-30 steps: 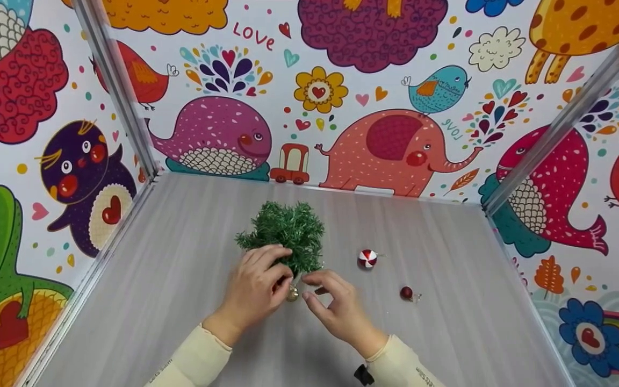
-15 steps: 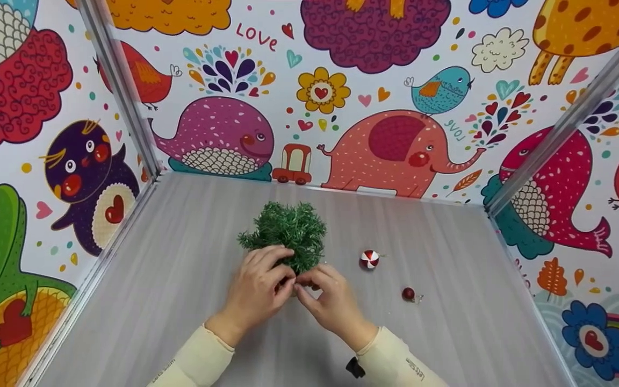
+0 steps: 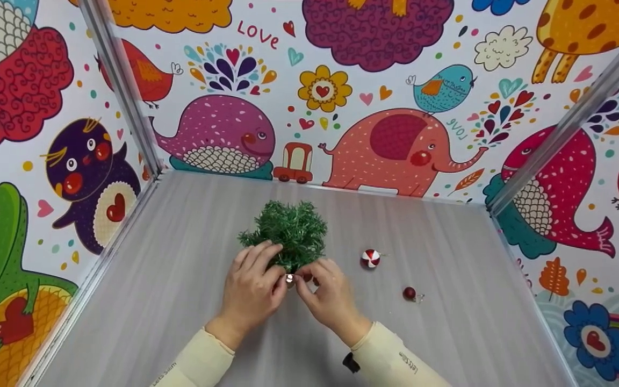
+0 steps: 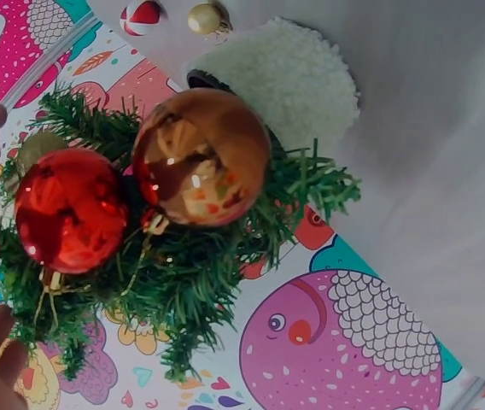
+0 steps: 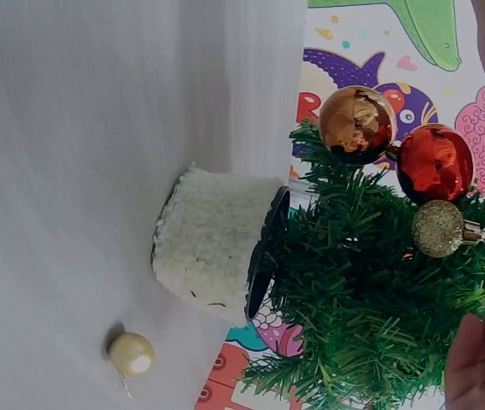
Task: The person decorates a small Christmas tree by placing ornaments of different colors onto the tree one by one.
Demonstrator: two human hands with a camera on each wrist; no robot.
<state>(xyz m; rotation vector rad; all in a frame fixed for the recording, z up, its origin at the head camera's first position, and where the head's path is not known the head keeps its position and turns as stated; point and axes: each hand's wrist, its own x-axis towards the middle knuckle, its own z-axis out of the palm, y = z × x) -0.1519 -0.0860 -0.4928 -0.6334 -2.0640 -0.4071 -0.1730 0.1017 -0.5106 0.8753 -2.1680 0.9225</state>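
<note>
A small green Christmas tree (image 3: 294,228) stands in front of me, its white fuzzy pot (image 5: 213,243) seen in the wrist views. Shiny copper-coloured (image 4: 201,158) and red (image 4: 72,211) baubles hang side by side on it. A glittery gold bauble (image 5: 438,229) hangs close by, its cap and thin string at the fingertips. With thumb and forefinger, my left hand (image 3: 253,279) pinches this bauble's string from one side. Across from it, my right hand (image 3: 331,290) pinches at the string too. The string's exact path between the fingers is too small to see.
On the table right of the tree lie a red-and-white bauble (image 3: 370,258) and a dark red bauble (image 3: 409,293). The right wrist view shows a plain gold bauble (image 5: 131,354) near the pot. Printed walls (image 3: 384,80) with metal corner posts enclose the table.
My right hand has moved left, from apart with loosely spread fingers to pinching beside the left fingertips. The left hand stays nearly in place. The gold bauble's cap now shows between both hands.
</note>
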